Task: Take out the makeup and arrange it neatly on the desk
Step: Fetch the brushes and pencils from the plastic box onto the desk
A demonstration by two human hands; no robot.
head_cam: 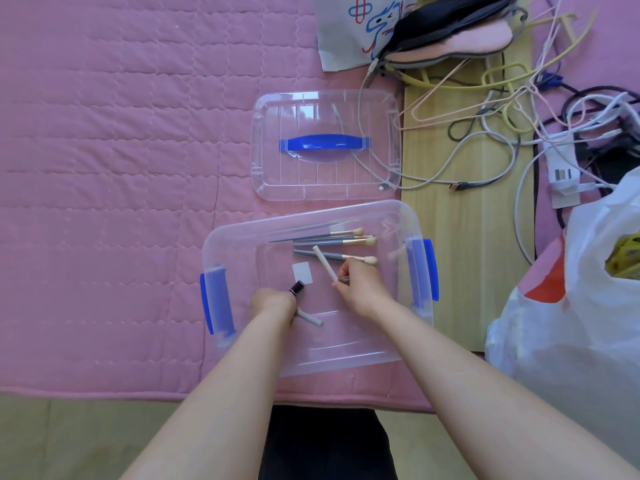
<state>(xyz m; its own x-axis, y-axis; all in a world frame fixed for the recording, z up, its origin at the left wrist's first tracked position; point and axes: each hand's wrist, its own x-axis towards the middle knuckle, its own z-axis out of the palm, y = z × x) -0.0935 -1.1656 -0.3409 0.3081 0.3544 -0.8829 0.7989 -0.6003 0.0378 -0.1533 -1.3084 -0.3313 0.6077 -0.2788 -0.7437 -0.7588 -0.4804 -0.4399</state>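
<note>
- A pink quilt covers most of the surface, with a wooden board along its right edge.
- A white plastic bag bulges at the right, just beside the box.
- A tangle of cables and wire hangers lies over the board's far end.
- A clear box with blue latches on its left and right ends sits on the quilt near the person; both hands reach inside it.
- Its clear lid, with a blue handle, lies flat on the quilt just beyond the box.
- The left hand is curled round a dark tube whose end sticks up past the knuckles; a pale grey stick pokes out below the same hand toward the right, and it appears held in the same fist.
- The right hand pinches the near end of a white stick between thumb and fingers; the stick slants away to the upper left, crossing over a brush handle.
- Several brushes with grey handles and pale tips lie side by side on the box floor, just beyond the right hand, tips pointing right.
- A small white label shows on the box floor between the two hands.
</note>
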